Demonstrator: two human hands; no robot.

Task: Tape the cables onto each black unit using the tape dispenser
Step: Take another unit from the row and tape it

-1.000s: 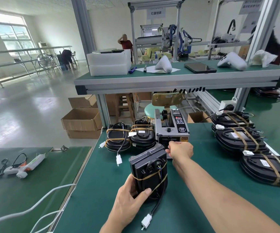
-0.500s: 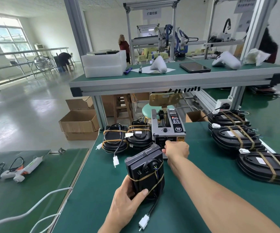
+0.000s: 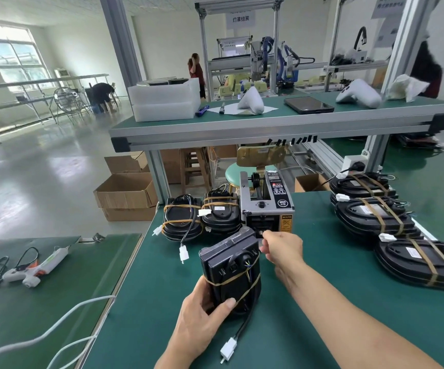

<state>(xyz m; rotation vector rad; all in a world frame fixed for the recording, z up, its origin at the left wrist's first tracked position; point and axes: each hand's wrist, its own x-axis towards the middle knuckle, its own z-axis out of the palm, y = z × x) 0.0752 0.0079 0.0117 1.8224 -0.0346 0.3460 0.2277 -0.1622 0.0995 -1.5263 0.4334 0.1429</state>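
1. Left hand [image 3: 202, 323] gripping the lower end of the black unit [image 3: 230, 270], thumb lying across its front, holding it tilted up off the green surface [image 3: 322, 302].
2. Right hand [image 3: 282, 249] pinching something small at the tape dispenser [image 3: 267, 206] mouth, fingers curled; pinched item too small to identify.
3. Tan tape already circling the held unit, its cable and white connector [image 3: 228, 350] dangling below.
4. Taped units [image 3: 202, 217] sitting just left of the dispenser; more taped units [image 3: 402, 235] lining the right side.
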